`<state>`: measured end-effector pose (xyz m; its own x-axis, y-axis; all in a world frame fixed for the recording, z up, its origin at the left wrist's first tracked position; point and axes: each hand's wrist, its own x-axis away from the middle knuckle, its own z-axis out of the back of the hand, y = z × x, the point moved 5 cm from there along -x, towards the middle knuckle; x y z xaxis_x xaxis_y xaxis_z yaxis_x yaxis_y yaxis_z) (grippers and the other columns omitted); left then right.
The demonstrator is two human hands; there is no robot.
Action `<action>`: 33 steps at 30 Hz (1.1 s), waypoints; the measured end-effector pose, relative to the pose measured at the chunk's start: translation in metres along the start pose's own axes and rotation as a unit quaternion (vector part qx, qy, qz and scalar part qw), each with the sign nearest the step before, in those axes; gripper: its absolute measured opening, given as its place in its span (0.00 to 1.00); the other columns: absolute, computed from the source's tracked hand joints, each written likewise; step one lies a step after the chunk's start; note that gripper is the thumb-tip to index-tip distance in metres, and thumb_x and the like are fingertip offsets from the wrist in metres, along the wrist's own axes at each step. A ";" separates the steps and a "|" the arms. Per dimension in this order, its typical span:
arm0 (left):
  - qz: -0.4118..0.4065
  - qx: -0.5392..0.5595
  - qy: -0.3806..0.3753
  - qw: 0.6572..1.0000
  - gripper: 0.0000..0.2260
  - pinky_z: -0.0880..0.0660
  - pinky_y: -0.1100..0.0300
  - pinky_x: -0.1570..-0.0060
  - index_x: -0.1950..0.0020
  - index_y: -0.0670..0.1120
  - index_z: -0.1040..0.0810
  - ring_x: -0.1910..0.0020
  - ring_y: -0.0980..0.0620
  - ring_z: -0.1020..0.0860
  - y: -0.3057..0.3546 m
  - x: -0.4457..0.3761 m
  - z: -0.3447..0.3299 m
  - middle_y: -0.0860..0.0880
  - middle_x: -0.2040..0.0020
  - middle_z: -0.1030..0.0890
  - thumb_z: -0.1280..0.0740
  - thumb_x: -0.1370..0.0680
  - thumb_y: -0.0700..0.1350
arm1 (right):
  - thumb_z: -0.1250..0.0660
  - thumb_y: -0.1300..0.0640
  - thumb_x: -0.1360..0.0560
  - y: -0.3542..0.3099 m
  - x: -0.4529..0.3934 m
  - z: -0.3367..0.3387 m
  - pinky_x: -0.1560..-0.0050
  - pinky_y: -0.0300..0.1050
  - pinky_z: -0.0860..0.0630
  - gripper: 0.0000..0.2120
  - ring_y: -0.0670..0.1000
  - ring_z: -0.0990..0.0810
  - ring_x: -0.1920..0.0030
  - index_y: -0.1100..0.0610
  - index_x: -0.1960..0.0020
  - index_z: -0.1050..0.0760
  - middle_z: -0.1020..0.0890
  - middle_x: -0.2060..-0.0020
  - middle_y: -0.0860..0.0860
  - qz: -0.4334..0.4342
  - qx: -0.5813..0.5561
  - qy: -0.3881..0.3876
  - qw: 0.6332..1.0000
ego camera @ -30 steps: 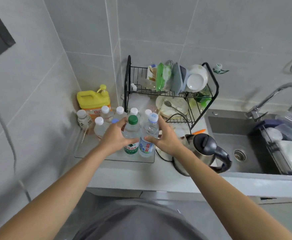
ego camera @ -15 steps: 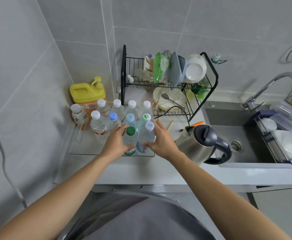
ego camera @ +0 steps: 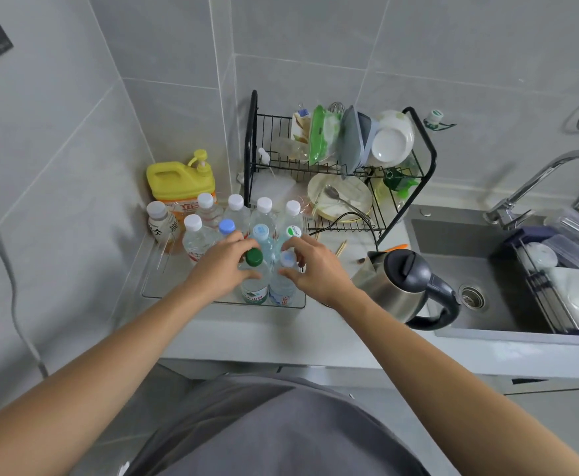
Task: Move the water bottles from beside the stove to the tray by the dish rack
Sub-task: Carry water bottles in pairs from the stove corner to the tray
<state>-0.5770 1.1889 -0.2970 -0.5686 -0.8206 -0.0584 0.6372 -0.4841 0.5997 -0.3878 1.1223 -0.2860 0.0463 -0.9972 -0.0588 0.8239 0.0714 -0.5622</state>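
A clear tray (ego camera: 164, 297) sits on the counter left of the black dish rack (ego camera: 252, 139). Several water bottles with white or blue caps (ego camera: 235, 202) stand packed in its back half. At the tray's front right, two more bottles stand upright side by side. My left hand (ego camera: 219, 269) wraps the neck of the green-capped bottle (ego camera: 254, 257). My right hand (ego camera: 315, 266) curls round the top of the pale-blue-capped bottle (ego camera: 288, 260). Both bottle bases rest against the tray's front rim.
A steel kettle (ego camera: 398, 286) with a black handle stands just right of my right hand. A yellow detergent jug (ego camera: 178, 180) is behind the tray in the corner. Chopsticks (ego camera: 341, 248) lie by the rack. The sink (ego camera: 459, 242) and faucet (ego camera: 549, 180) are to the right.
Both hands have lowered the two bottles from above the tray down into its front right part, where they now stand beside the other bottles.
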 end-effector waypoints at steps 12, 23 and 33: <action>-0.020 0.000 -0.005 1.000 0.18 0.25 0.49 0.55 0.48 0.47 0.19 0.55 0.46 0.24 0.010 -0.003 0.002 0.48 0.54 0.25 0.17 0.32 0.48 | 0.25 0.48 0.22 -0.005 -0.004 0.007 0.56 0.50 0.27 0.16 0.56 0.21 0.54 0.54 0.41 0.25 0.21 0.49 0.48 0.025 0.063 -0.023 0.997; -0.022 -0.022 -0.036 0.999 0.15 0.26 0.52 0.56 0.48 0.48 0.22 0.59 0.48 0.23 0.013 -0.007 0.003 0.49 0.54 0.20 0.19 0.28 0.46 | 0.28 0.52 0.20 -0.008 -0.006 0.007 0.54 0.53 0.25 0.14 0.59 0.19 0.50 0.55 0.38 0.26 0.21 0.44 0.51 0.060 0.093 -0.050 0.993; -0.032 -0.017 -0.068 0.997 0.13 0.23 0.47 0.52 0.48 0.47 0.23 0.58 0.46 0.24 0.010 -0.009 0.002 0.51 0.54 0.23 0.21 0.26 0.42 | 0.27 0.51 0.20 -0.009 -0.007 0.006 0.54 0.54 0.24 0.14 0.58 0.20 0.52 0.53 0.38 0.26 0.26 0.49 0.47 0.058 0.092 -0.053 0.993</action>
<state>-0.5668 1.1917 -0.2887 -0.6721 -0.7404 0.0142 0.6134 -0.5459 0.5707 -0.3916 1.1285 -0.2755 0.1972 -0.9801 -0.0215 0.8983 0.1895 -0.3964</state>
